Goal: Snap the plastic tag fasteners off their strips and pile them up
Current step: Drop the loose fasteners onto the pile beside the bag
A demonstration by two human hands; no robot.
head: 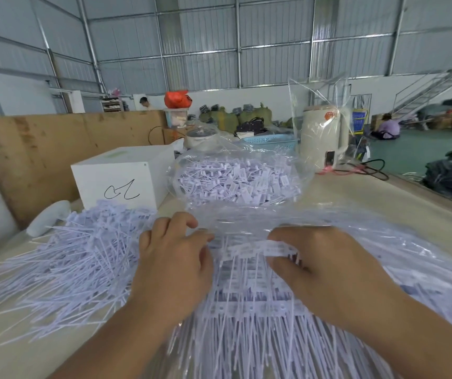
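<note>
Between both hands, a strip of pale plastic tags (257, 248) is being pulled taut.
Right hand (326, 272) is pinching the strip's end with curled fingers; left hand (173, 266) is curling its fingers at the other end, though whether it is actually gripping is unclear. Left of the left hand, the loose pile (82, 255) is spreading across the table (361, 195); beyond the hands, a clear bag (235, 181) is holding more tags.
</note>
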